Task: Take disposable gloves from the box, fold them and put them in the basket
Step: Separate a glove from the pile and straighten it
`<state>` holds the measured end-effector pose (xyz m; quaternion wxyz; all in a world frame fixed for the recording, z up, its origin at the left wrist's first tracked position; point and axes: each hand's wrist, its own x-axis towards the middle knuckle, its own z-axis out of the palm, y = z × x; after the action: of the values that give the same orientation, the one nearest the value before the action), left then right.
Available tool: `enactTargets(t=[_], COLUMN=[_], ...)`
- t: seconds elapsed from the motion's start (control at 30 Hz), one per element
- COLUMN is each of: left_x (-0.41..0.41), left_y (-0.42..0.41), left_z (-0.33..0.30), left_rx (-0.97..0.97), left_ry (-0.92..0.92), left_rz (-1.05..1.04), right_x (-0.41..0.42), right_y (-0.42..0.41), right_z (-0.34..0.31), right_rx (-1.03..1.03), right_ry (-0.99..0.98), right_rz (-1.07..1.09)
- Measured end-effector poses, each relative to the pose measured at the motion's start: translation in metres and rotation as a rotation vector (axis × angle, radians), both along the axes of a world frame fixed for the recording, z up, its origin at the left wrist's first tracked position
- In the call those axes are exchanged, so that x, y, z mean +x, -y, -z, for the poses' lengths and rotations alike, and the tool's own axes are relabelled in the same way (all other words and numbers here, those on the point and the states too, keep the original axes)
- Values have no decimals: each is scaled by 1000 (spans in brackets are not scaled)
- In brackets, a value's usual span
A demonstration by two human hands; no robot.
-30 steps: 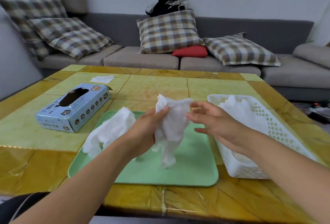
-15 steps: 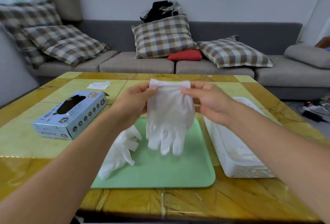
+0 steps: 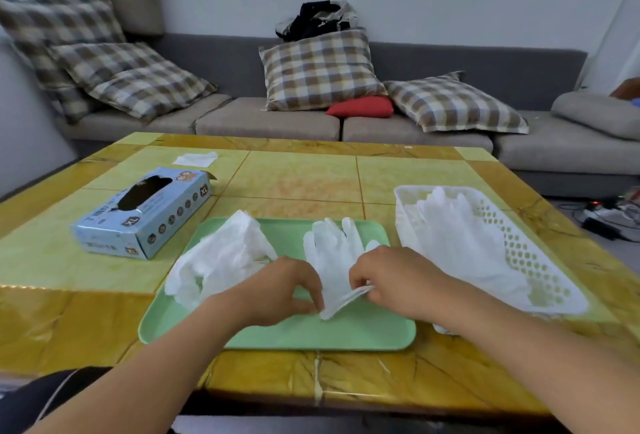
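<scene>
A white disposable glove [image 3: 334, 253] lies flat on the green tray [image 3: 363, 333], fingers pointing away from me. My left hand [image 3: 287, 291] and my right hand [image 3: 384, 278] each pinch its cuff edge at the near end. A crumpled pile of white gloves [image 3: 221, 257] lies on the tray's left part. The blue glove box [image 3: 145, 212] lies on the table to the left, its opening facing up. The white perforated basket [image 3: 540, 260] stands to the right of the tray and holds several gloves [image 3: 460, 236].
A white paper scrap [image 3: 195, 159] lies on the table behind the box. The yellow-green table [image 3: 304, 184] stands before a grey sofa with plaid cushions [image 3: 322, 70]. Cables and a power strip [image 3: 602, 215] lie on the floor at the right.
Both hands have lowered the glove from the air, where it hung by its cuff, onto the tray. It now lies flat with its fingers pointing away.
</scene>
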<state>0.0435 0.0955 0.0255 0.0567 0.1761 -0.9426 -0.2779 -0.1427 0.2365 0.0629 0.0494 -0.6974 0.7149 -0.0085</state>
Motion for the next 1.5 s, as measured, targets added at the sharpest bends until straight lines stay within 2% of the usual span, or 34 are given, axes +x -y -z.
enactTargets(t=[0.2,0.33,0.6,0.73,0.83,0.93,1.0,1.07,1.2,1.27,1.4,1.5], left_x=[-2,-2,-9,1,24,60,83,98,115,122,126,123], left_y=[-10,-17,-30,-28,-4,35,56,68,74,75,80,81], left_z=[0,-4,0,-17,-46,-62,-58,-50,-43,-40,-41,-45], left_rx=[-145,-200,-297,-134,-101,-193,-232,-220,-150,-103,-61,-64], left_ry=[46,96,116,115,-84,-266,-237,-128,57,125,132,100], left_rz=[81,106,123,169,8,-319,-507,-609,-632,-583,-556,-560], right_x=[12,17,21,29,43,70,93,108,113,113,108,103], right_y=[-16,-21,-22,-22,2,46,79,117,170,177,161,145], right_z=[-3,7,4,-16,-34,-38,-33,-24,-3,2,-7,-26], right_rx=[149,157,178,277,104,-99,-143,-175,-79,-105,-300,-455], right_ry=[-94,-141,-61,-10,82,199,271,238,183,202,385,598], right_rz=[-52,-52,17,69,86,21,-24,-51,52,105,109,128])
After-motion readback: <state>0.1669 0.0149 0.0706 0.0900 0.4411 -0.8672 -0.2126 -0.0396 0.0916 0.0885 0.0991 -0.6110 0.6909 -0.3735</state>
